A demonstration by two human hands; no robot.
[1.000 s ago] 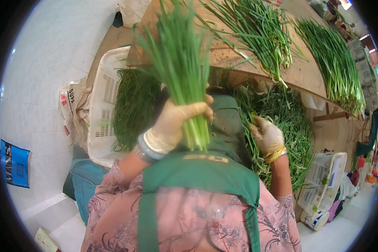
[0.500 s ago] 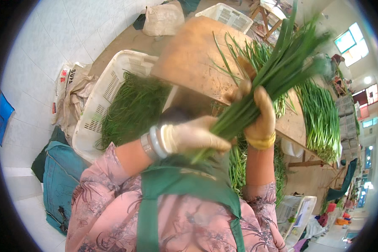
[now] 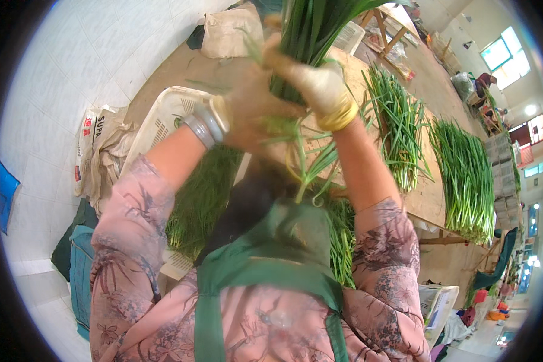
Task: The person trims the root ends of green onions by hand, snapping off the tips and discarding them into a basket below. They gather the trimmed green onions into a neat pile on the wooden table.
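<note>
A thick bunch of garlic chives (image 3: 304,45) stands upright in front of me, its leafy ends running out of the top of the view. My right hand (image 3: 320,87), in a pale glove with a yellow cuff, is closed around it. Beside the bunch's lower end is my left hand (image 3: 253,108), gloved too, with a bracelet and bangle at the wrist; motion smears its fingers. A few loose stalks (image 3: 304,172) hang below the hands. On the wooden board to the right lie a looser pile of chives (image 3: 398,114) and a neat pile (image 3: 467,181) with pale ends toward me.
A white perforated crate (image 3: 154,123) with green leaves (image 3: 205,193) stands at left, partly behind my left arm. The wooden board (image 3: 425,196) reaches across the right. Sacks (image 3: 105,139) lean by the tiled wall, and a pale sack (image 3: 232,33) lies at the far side.
The bunch has moved up and left, from slanting to upright. Both hands have moved away from my body with it. Loose stalks now hang below them.
</note>
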